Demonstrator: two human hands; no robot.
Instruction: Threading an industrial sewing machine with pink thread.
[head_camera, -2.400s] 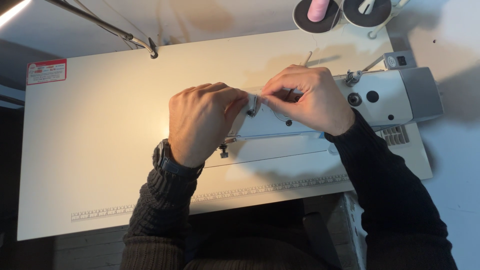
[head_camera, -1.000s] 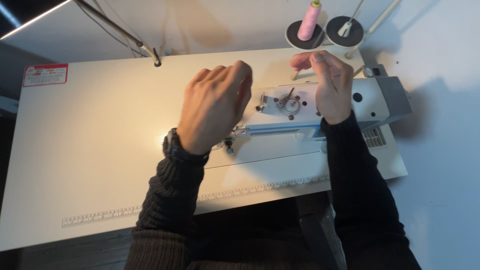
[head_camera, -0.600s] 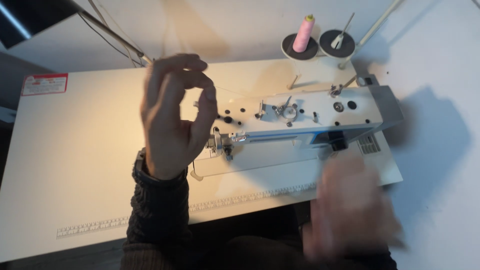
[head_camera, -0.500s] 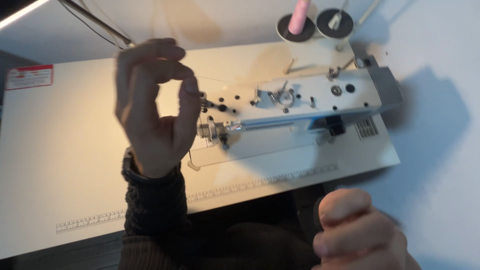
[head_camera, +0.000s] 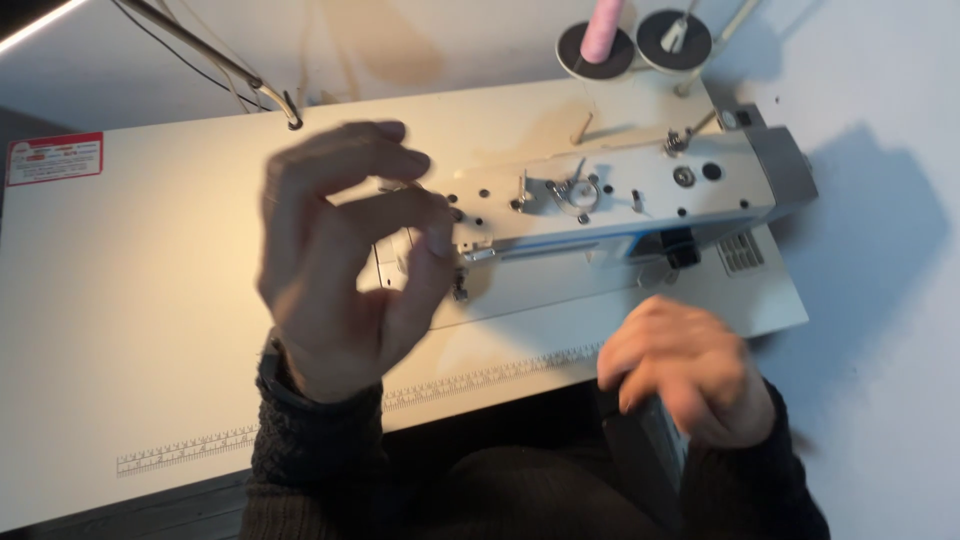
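Left hand (head_camera: 345, 265) raised over the middle of the bench (head_camera: 150, 300), blurry, thumb and forefinger pinched (maybe on a thread, can't tell). Right hand (head_camera: 685, 365) down at the bench's front edge, fingers curled, grip unclear. White sewing machine (head_camera: 620, 195) toward the back right corner, pink thread cone (head_camera: 603, 22) right behind it.

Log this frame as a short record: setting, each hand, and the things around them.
Setting: white sewing machine on a pale table
Left hand: raised over the needle end of the machine, thumb and fingers pinched; blurred, any thread in the pinch too fine to tell
Right hand: low at the table's front edge, curled, blurred, contents unclear
Behind: pink thread cone on a stand
Table edge: printed ruler strip
Far left: red label
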